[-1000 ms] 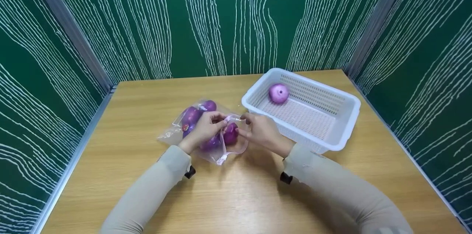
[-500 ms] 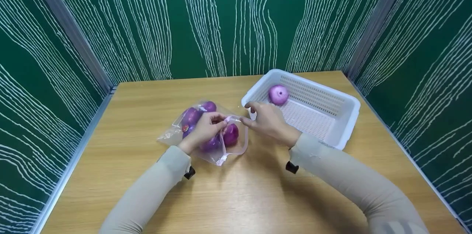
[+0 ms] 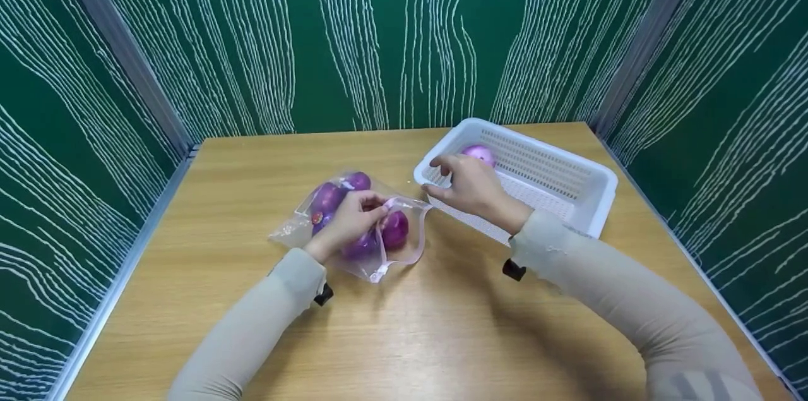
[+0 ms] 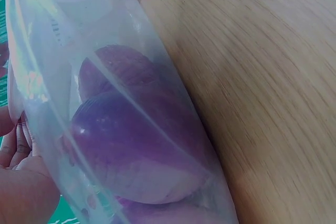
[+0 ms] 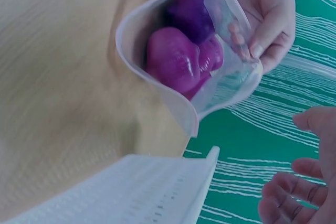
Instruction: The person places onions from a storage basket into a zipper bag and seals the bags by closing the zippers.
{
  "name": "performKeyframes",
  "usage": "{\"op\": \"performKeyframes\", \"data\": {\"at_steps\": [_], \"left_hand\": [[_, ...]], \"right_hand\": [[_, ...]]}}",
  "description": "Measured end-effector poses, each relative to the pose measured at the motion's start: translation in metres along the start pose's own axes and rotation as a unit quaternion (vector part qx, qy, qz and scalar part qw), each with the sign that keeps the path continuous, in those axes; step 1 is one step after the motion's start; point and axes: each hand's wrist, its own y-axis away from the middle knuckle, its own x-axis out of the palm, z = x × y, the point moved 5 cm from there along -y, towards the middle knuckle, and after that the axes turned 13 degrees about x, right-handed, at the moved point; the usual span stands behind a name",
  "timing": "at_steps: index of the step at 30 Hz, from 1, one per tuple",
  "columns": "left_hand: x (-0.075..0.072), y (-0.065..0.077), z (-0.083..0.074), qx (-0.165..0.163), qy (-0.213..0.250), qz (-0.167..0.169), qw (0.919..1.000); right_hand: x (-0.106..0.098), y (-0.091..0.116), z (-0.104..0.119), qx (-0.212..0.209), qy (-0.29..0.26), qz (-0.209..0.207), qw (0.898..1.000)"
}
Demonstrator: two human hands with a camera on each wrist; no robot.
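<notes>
A clear plastic zip bag [image 3: 303,227] lies on the table with several glossy purple, onion-like balls [image 3: 394,230] inside. My left hand [image 3: 355,219] pinches its rim between thumb and fingers, and the mouth gapes toward the right, as the right wrist view shows. Through the film in the left wrist view, one ball [image 4: 136,145] fades from purple to pale. My right hand [image 3: 476,189] holds nothing; its thumb and fingers stand apart over the near left rim of the white basket [image 3: 603,205]. Partly hidden behind that hand, a lighter purple ball [image 3: 481,153] sits in the basket.
The basket has slotted walls and stands at the right rear of the wooden table [image 3: 404,338]. Green panels [image 3: 353,41] with white wavy lines close in the back and both sides, with grey metal posts [image 3: 120,41] at the corners.
My right hand has left the bag's mouth and moved right and back to over the basket rim, its fingers spreading. My left hand stays on the bag rim.
</notes>
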Motion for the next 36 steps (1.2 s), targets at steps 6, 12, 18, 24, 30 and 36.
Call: {"op": "performKeyframes", "data": {"at_steps": [6, 12, 18, 24, 30, 36], "left_hand": [[-0.001, 0.001, -0.003, 0.003, -0.022, 0.000, 0.9998], [-0.001, 0.000, -0.002, 0.001, -0.003, -0.004, 1.0000], [-0.001, 0.000, -0.001, 0.008, -0.008, -0.009, 0.9999], [-0.001, 0.000, -0.002, 0.010, -0.021, -0.004, 0.9997], [0.000, 0.000, -0.001, 0.004, -0.024, -0.006, 0.9997], [0.000, 0.000, -0.001, -0.001, -0.017, -0.004, 0.9999]], "right_hand": [[-0.008, -0.006, -0.006, -0.011, 0.005, 0.001, 1.000], [-0.016, -0.013, -0.012, -0.028, -0.010, 0.003, 1.000], [-0.021, -0.022, -0.020, -0.020, -0.020, 0.019, 0.999], [-0.028, -0.030, -0.035, 0.000, -0.046, 0.037, 0.998], [-0.038, -0.039, -0.050, 0.004, -0.030, 0.044, 0.999], [-0.045, -0.049, -0.061, -0.024, -0.027, 0.042, 0.998]]}}
